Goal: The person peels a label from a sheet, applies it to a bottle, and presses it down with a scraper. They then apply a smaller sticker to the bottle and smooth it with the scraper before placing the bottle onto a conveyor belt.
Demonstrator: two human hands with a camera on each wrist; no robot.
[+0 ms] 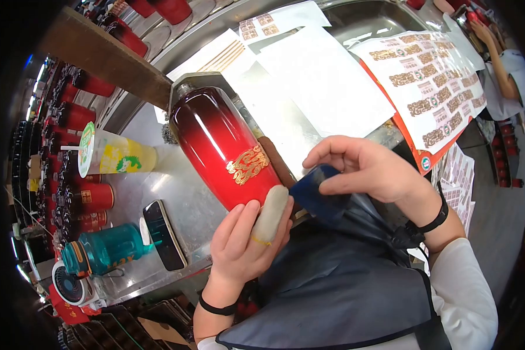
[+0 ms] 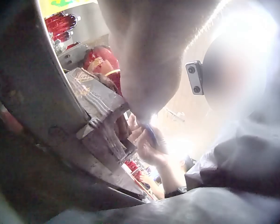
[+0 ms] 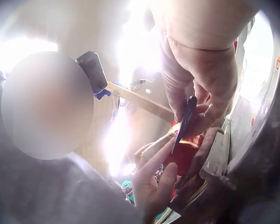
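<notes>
The red bottle (image 1: 224, 149) lies tilted on a metal stand, its base toward the person, a gold emblem (image 1: 248, 164) across its lower body. The left hand (image 1: 245, 239) cups the bottle's base, fingers curled up against the glass; the forefinger wears a grey finger cover (image 1: 269, 214) that presses on the bottle just below the emblem. Just right of that, the right hand (image 1: 364, 169) pinches a dark blue card (image 1: 310, 189) between thumb and fingers, its edge close to the bottle's base. Beyond the right hand lie label sheets (image 1: 434, 81). Left of the left hand rest a phone (image 1: 164, 234), a teal water bottle (image 1: 105, 249) and a lidded drink cup (image 1: 113, 154).
</notes>
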